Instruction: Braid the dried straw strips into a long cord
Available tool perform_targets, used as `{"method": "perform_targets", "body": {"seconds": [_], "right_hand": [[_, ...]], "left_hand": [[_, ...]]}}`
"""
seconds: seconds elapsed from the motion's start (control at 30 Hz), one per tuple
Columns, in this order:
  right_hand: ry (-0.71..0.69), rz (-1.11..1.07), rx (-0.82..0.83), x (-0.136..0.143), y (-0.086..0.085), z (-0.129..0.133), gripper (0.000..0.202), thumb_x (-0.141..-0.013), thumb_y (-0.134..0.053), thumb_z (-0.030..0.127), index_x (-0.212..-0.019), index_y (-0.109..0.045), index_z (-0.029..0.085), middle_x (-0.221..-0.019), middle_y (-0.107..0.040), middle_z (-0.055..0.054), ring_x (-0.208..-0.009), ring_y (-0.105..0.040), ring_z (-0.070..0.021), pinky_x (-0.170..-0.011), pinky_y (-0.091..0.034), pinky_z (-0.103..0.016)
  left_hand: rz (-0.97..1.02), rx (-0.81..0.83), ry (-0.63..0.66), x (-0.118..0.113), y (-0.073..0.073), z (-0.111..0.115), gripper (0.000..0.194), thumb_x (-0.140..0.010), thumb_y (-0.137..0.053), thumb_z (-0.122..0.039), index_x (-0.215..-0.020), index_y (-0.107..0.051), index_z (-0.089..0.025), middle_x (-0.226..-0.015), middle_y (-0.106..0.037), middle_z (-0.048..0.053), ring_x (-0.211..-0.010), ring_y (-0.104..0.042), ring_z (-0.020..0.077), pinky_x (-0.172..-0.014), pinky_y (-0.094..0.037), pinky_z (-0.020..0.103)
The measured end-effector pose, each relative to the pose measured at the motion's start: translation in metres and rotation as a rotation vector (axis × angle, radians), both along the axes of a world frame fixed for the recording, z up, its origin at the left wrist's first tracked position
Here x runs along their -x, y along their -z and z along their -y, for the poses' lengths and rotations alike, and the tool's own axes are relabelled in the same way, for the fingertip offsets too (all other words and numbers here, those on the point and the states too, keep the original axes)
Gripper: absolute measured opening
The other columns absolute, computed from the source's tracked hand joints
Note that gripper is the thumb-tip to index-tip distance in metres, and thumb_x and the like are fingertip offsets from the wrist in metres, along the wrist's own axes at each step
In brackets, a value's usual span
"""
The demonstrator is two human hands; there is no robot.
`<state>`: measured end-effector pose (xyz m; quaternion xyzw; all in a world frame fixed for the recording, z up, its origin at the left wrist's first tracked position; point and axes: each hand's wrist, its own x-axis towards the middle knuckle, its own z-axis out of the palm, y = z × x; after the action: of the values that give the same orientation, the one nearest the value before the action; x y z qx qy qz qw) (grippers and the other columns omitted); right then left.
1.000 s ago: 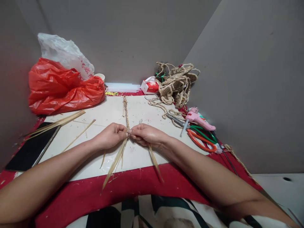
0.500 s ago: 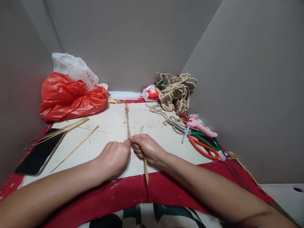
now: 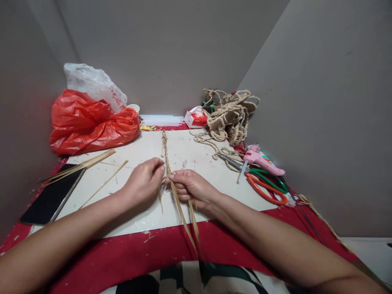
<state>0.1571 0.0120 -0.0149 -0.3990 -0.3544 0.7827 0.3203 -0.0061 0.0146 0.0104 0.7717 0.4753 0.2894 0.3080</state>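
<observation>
A narrow straw braid (image 3: 167, 155) runs down the middle of the white board toward me. At its near end my right hand (image 3: 192, 185) is closed, thumb and forefinger pinching the braid. Two flat straw strands (image 3: 183, 210) hang from there over the red cloth, one of them coming out beneath the right fingers. My left hand (image 3: 145, 177) is just left of the braid, its fingers curled around a thin straw strand (image 3: 161, 201) whose tail points down. The left fingertips are partly hidden.
Loose straw (image 3: 88, 163) lies across a black phone (image 3: 50, 196) at left. Behind are a red plastic bag (image 3: 92, 126), white sticks (image 3: 162, 120) and a tissue pack (image 3: 196, 117). At right are coiled rope (image 3: 229, 116), a pink glue gun (image 3: 263, 161) and orange-and-green-handled scissors (image 3: 266, 190).
My left hand has moved up and back left from the braid's end, its fingers lifting. A second strand now hangs below the right hand, which still pinches the braid.
</observation>
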Motion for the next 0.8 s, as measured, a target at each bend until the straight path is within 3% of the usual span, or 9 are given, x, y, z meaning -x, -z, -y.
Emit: {"method": "perform_targets", "body": {"seconds": [0.07,0.13,0.23,0.33,0.47,0.63,0.8], "right_hand": [[-0.030,0.011,-0.011,-0.001,0.000,-0.002,0.024,-0.070,-0.067,0.033,-0.070,-0.054,0.013,-0.041,-0.023,0.013,-0.035,-0.009,-0.0011,-0.035,-0.004,-0.017],[-0.078,0.044,-0.040,-0.004,0.000,-0.004,0.026,-0.071,-0.066,0.036,-0.069,-0.052,0.014,-0.041,-0.023,0.013,-0.036,-0.010,-0.0018,-0.035,-0.005,-0.018],[-0.189,0.209,-0.188,-0.011,0.001,-0.010,0.025,-0.076,-0.059,0.038,-0.072,-0.055,0.014,-0.041,-0.027,0.011,-0.036,-0.015,-0.0038,-0.036,-0.010,-0.019],[-0.293,0.460,-0.468,-0.017,0.001,-0.014,0.024,-0.081,-0.054,0.033,-0.071,-0.058,0.012,-0.049,-0.043,0.005,-0.043,-0.031,-0.0053,-0.043,-0.023,-0.020],[-0.320,0.779,-0.763,-0.016,-0.005,-0.011,0.021,-0.084,-0.046,0.020,-0.074,-0.062,0.011,-0.063,-0.054,0.000,-0.058,-0.043,-0.0086,-0.057,-0.033,-0.021],[-0.354,0.981,-0.930,-0.014,-0.016,-0.004,0.026,-0.087,-0.042,0.020,-0.074,-0.063,0.012,-0.065,-0.057,-0.002,-0.059,-0.045,-0.0103,-0.059,-0.031,-0.023],[-0.368,1.047,-0.966,-0.025,-0.024,-0.007,0.026,-0.087,-0.043,0.025,-0.067,-0.055,0.013,-0.062,-0.052,-0.001,-0.058,-0.041,-0.0098,-0.056,-0.030,-0.023]], "left_hand": [[0.170,0.348,0.108,-0.001,0.010,-0.009,0.026,-0.087,-0.035,-0.029,-0.075,-0.053,-0.015,-0.065,-0.055,0.003,-0.058,-0.048,0.0114,-0.060,-0.037,0.025],[0.258,0.552,0.168,-0.001,0.018,-0.013,0.029,-0.087,-0.035,-0.030,-0.068,-0.051,-0.015,-0.053,-0.046,-0.002,-0.047,-0.038,0.0084,-0.052,-0.032,0.023],[0.237,0.510,0.186,0.002,0.022,-0.015,0.026,-0.084,-0.043,-0.028,-0.070,-0.058,-0.013,-0.059,-0.053,0.000,-0.053,-0.041,0.0087,-0.057,-0.033,0.023],[0.152,0.447,0.229,0.006,0.022,-0.018,0.024,-0.082,-0.046,-0.026,-0.074,-0.064,-0.013,-0.071,-0.061,0.004,-0.065,-0.048,0.0116,-0.067,-0.036,0.024],[0.147,0.506,0.195,0.004,0.027,-0.020,0.025,-0.081,-0.046,-0.027,-0.068,-0.061,-0.014,-0.056,-0.050,-0.001,-0.054,-0.037,0.0093,-0.055,-0.030,0.023],[0.288,0.612,0.121,-0.003,0.034,-0.018,0.021,-0.079,-0.049,-0.026,-0.062,-0.056,-0.015,-0.048,-0.038,-0.005,-0.047,-0.027,0.0072,-0.048,-0.020,0.024],[0.288,0.588,0.105,-0.005,0.034,-0.017,0.021,-0.078,-0.050,-0.024,-0.060,-0.056,-0.014,-0.048,-0.039,-0.005,-0.047,-0.027,0.0065,-0.049,-0.020,0.024]]}}
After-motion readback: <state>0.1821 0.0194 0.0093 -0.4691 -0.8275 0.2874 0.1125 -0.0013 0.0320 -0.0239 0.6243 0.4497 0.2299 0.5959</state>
